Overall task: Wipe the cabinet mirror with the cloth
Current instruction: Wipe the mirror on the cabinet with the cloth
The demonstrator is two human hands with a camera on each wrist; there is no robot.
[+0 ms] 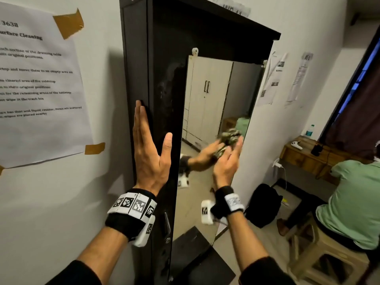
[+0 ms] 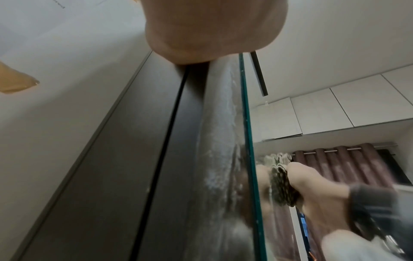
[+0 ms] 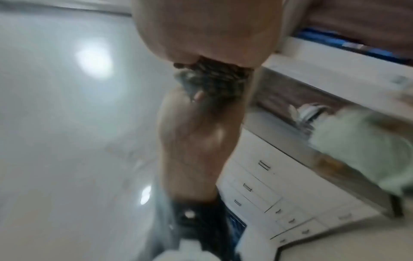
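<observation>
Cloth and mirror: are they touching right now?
Touching. In the left wrist view the cloth, gripped by the right hand, meets its own reflection at the mirror surface with no gap.

Black wristbands (image 1: 123, 221) with white, seemingly coded tags; dark sleeves (image 1: 265, 272)

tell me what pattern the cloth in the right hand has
The cloth has a dark, olive-and-black mottled pattern, clearest in the left wrist view.

Bedroom: wardrobe (image 1: 207, 95) (mirrored), wooden desk (image 1: 298, 155), curtain (image 1: 355, 112).
</observation>
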